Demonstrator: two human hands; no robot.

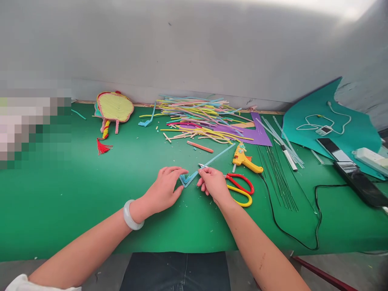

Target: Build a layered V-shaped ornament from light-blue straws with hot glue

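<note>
A pale blue bendable craft stem point(220, 154) is folded at its near end into a layered V, with its long straight end pointing up and right. My left hand point(165, 188), wearing a pale bangle, has thumb and fingertips closed about the folded end. My right hand point(214, 184) pinches the stem just right of the folds. Scissors point(241, 190) with red and yellow handles lie beside and partly under the right hand, their tip showing beyond its fingers. A yellow hot glue gun point(247, 159) rests just above them.
Coloured stems point(194, 111) are heaped at the back over purple sheets point(262, 131). A fan-shaped craft point(115, 107) with a red tassel lies left. Green wires point(280, 178), clear glue sticks point(285, 139), a white marker point(289, 157), a black cable point(273, 218) and a power strip point(371, 159) occupy the right.
</note>
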